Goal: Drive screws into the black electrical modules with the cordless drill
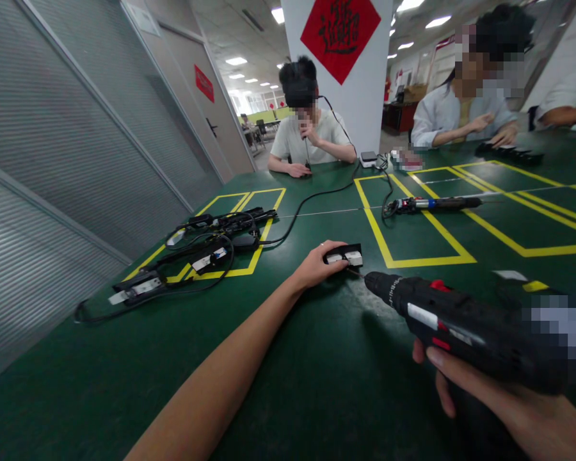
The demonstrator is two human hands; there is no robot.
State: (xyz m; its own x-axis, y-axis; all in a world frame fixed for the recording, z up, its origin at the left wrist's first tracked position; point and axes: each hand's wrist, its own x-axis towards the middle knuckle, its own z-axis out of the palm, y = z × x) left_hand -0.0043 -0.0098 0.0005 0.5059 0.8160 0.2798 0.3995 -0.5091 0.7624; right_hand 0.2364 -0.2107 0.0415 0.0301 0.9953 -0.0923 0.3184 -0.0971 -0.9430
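Note:
My left hand [320, 264] is closed on a small black holder with white blocks [352, 257], which sits on the green table [288, 333]. Its fingers press on the front and top of the piece. In my right hand [489, 390] is a black cordless drill [441, 314] with red switches, gripped from below and pointing left. The thin bit in its chuck reaches toward the near side of the black holder. Whether the tip touches it I cannot tell. Part of the drill's handle is hidden by the right edge and my hand.
Black cabled devices with white parts [221, 246] lie on the left inside yellow tape. A black tool with a blue band [427, 203] rests on the right, its cable running across the table. Two people [312, 128] sit opposite with their hands on the table; another arm shows far right.

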